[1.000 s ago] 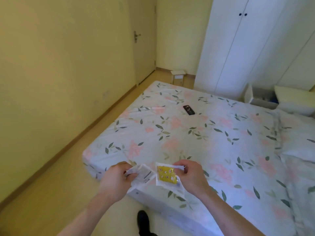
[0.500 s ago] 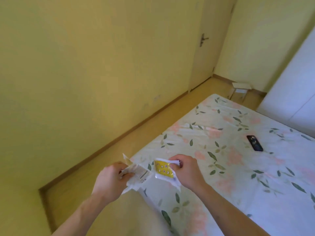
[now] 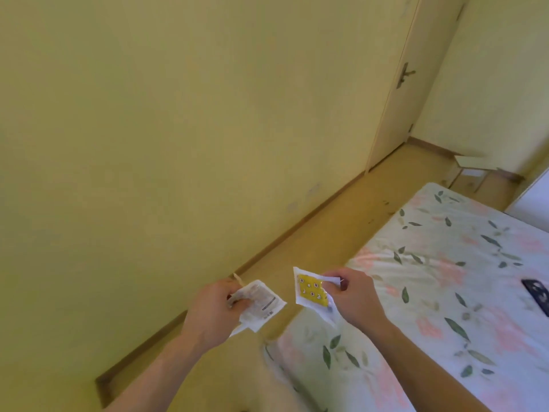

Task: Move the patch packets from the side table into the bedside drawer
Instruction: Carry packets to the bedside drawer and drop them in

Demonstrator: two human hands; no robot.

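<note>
Your left hand (image 3: 212, 312) pinches a white packet (image 3: 260, 304) with fine printed text and a dark bar, thumb on top and fingers curled beneath; a second white edge shows under it, so it may be a small stack, though you cannot tell how many. Your right hand (image 3: 355, 295) grips a white packet with a yellow patterned square (image 3: 312, 289), and another white packet edge (image 3: 328, 315) hangs just behind it. That makes at least three packets, held in the air, with the two hands apart and a gap between their loads. Below and to the right of your right hand lies the bed (image 3: 445, 292) in floral sheets, with one dark remote (image 3: 536, 294) on it. Beyond, one small white stool (image 3: 469, 168) stands near the door (image 3: 407, 84).
</note>
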